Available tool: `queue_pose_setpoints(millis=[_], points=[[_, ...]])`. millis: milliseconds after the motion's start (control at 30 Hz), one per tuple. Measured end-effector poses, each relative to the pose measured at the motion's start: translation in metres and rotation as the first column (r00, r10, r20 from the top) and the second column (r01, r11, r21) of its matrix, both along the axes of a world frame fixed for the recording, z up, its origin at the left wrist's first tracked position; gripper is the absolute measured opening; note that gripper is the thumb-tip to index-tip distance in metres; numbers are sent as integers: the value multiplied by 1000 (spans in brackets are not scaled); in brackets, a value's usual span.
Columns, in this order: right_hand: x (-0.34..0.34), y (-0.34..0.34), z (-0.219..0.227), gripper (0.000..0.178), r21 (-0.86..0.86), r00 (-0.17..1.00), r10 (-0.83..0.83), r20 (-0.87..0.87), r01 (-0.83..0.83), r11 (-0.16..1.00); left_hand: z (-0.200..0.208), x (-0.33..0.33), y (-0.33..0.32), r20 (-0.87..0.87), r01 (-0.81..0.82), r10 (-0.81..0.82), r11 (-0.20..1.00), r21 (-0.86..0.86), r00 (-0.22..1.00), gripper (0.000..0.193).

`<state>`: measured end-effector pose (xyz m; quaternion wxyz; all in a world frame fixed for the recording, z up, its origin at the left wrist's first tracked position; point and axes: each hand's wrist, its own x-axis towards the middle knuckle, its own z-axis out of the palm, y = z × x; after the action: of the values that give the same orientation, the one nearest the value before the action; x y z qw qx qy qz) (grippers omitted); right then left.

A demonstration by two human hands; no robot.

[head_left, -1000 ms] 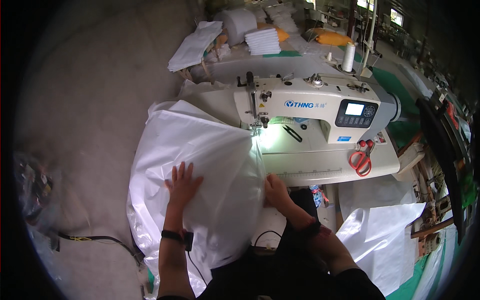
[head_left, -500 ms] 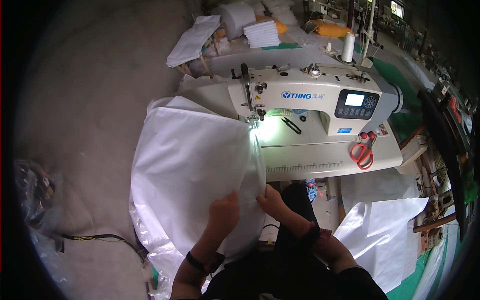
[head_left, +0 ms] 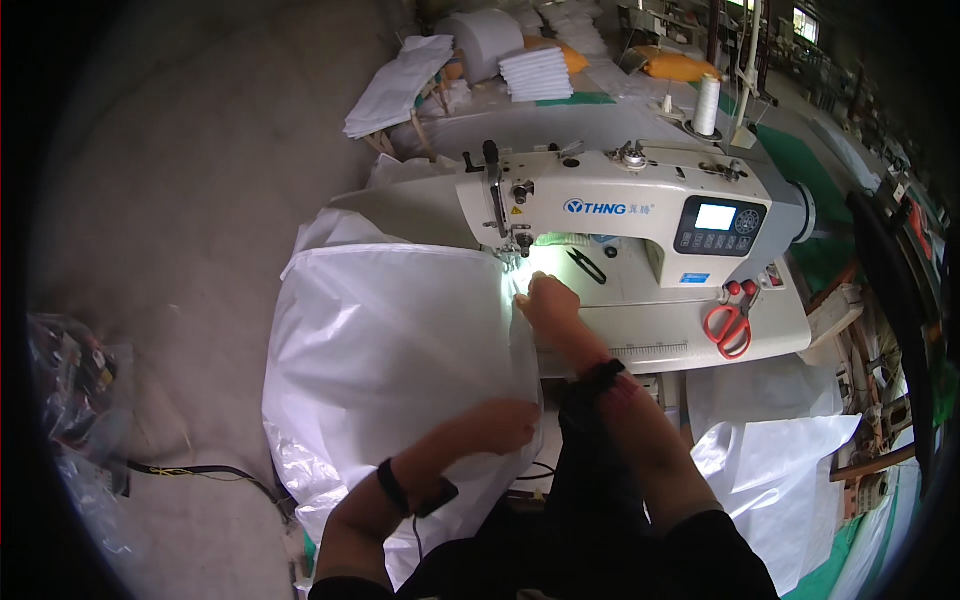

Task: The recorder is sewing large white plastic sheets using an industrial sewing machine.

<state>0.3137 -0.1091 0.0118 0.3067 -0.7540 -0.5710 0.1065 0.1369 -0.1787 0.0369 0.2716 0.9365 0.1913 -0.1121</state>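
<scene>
A big white plastic-looking sheet or bag (head_left: 400, 340) hangs over the front left of a sewing machine (head_left: 600, 190), its hemmed upper edge running under the lit presser foot (head_left: 512, 262). Close to the needle, my right hand (head_left: 552, 302) pinches the sheet's right edge. Lower on that same edge, my left hand (head_left: 505, 425) is closed with the sheet's border at its fingers. Black thread snips (head_left: 587, 266) lie on the machine bed behind my right hand. Red-handled scissors (head_left: 728, 330) rest at the bed's right end.
A thread cone (head_left: 706, 105) stands behind the machine. Folded white sheets (head_left: 537, 74) and a white roll (head_left: 482, 45) sit at the back. More white sheeting (head_left: 770, 470) hangs at the right. A black cable (head_left: 215, 470) and a clear bag of items (head_left: 85, 390) lie on the left floor.
My right hand has moved up along the sheet's edge to the presser foot. My left hand has shifted right to that edge. The upper hem now lies straighter across.
</scene>
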Motion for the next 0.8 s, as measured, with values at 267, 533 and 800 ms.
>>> queue_pose_setpoints(millis=[267,533,800], points=[[-27,19,-13,21,-37,995,-60,81,63,997,-23,39,148,649,-504,165,776,380,743,21],[-29,23,-21,27,22,980,-130,-148,134,991,-67,40,156,750,-620,158,683,387,643,18],[-25,18,-20,24,48,991,-43,-127,50,998,-57,40,151,635,-602,220,638,481,741,15]])
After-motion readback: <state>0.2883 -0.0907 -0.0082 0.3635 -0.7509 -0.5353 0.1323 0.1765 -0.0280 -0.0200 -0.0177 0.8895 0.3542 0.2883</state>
